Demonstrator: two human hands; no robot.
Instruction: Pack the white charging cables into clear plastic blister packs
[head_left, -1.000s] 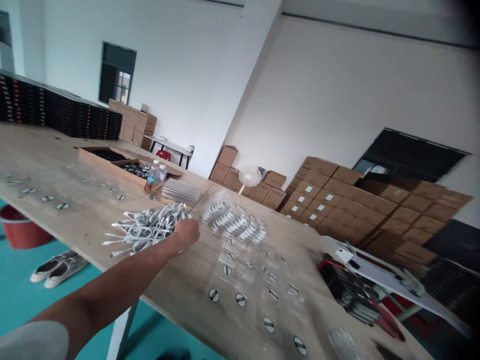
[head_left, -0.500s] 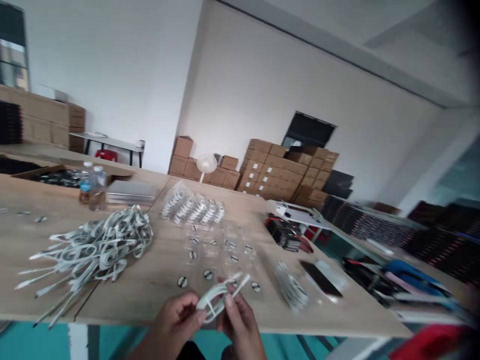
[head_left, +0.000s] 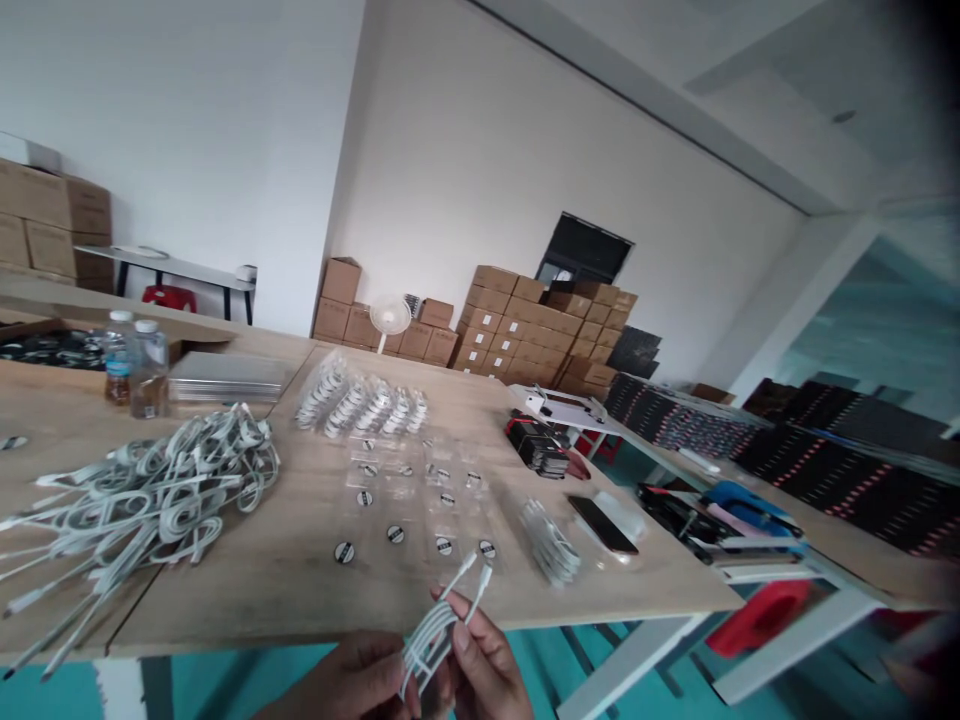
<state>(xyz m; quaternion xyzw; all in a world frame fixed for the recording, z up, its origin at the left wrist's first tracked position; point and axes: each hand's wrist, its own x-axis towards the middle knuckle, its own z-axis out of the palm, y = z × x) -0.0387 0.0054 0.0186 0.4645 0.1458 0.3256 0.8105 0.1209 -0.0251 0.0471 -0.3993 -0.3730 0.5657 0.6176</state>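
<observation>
Both my hands are at the bottom edge, just off the front of the wooden table (head_left: 285, 580). My left hand (head_left: 352, 680) and my right hand (head_left: 484, 670) pinch one coiled white cable (head_left: 439, 630) between them, its two plug ends sticking up. A big loose pile of white cables (head_left: 142, 495) lies on the table to the left. Clear plastic bags with round stickers (head_left: 412, 500) are spread in front of me, with a row of bagged cables (head_left: 360, 405) behind them.
Two water bottles (head_left: 135, 365) and a flat stack of clear bags (head_left: 225, 375) stand at the back left. A dark phone (head_left: 602, 523) and a small bundle of bags (head_left: 551, 540) lie right. Stacked cardboard boxes (head_left: 540, 335) line the far wall. A second table (head_left: 825, 520) carries tools.
My left hand left the cable pile with one coiled cable and both hands now hold it near my body. The view swung right and down.
</observation>
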